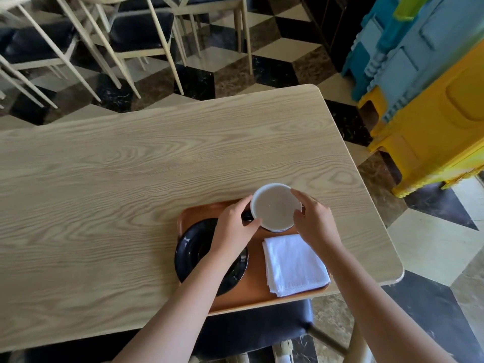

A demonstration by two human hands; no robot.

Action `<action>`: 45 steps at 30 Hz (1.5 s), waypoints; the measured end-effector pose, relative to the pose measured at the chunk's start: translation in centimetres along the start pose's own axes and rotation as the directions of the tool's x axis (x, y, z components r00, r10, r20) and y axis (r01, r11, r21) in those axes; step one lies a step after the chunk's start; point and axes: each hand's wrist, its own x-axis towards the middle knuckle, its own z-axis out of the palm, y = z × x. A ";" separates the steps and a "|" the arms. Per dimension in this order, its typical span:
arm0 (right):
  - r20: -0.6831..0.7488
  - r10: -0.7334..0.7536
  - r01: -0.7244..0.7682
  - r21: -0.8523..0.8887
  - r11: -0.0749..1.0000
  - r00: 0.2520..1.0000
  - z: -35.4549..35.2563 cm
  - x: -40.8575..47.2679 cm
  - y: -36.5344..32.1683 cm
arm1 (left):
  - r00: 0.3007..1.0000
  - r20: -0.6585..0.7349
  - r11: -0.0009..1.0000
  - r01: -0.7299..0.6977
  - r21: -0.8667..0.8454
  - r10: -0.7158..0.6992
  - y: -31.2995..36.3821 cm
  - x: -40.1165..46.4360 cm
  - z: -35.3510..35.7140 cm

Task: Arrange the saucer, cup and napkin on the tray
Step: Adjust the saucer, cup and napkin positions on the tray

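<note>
An orange tray [256, 286] lies at the near edge of the wooden table. On its left sits a black saucer [188, 247], partly hidden under my left forearm. A folded white napkin [294, 264] lies on the tray's right side. A white-lined cup [275, 206] full of a pale brown drink is at the tray's far edge. My left hand [233, 229] grips the cup's left side at its dark handle, and my right hand [313, 221] holds its right rim. Whether the cup rests on the tray or is lifted I cannot tell.
The light wooden table [131, 179] stretches to the left and far side. Chairs with dark seats [141, 30] stand beyond it. Blue and yellow plastic stools [419, 87] are stacked at the right. A dark chair seat [256, 323] is under the table's near edge.
</note>
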 end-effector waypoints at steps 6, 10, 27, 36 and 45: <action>-0.006 -0.019 0.019 -0.010 1.000 1.000 0.3 0.1 0.3 | 1.000 -0.008 1.000 0.000 0.011 0.000 -0.3 0.0 0.1; 0.014 -0.124 0.124 -0.032 0.992 0.992 0.4 -0.3 1.0 | 0.998 -0.028 0.985 -0.060 0.160 0.065 -0.1 -0.7 0.2; 0.268 -0.263 0.364 -0.472 0.803 0.927 1.4 -9.7 9.0 | 0.919 0.194 0.726 -0.391 0.565 0.344 -2.0 -9.7 9.4; 0.236 -0.277 0.360 -0.493 0.792 0.932 2.7 -10.3 8.6 | 0.927 0.228 0.715 -0.374 0.591 0.297 -2.5 -10.2 7.9; 0.246 -0.282 0.372 -0.511 0.775 0.927 3.3 -10.8 8.2 | 0.926 0.212 0.715 -0.375 0.590 0.311 -3.1 -10.5 7.6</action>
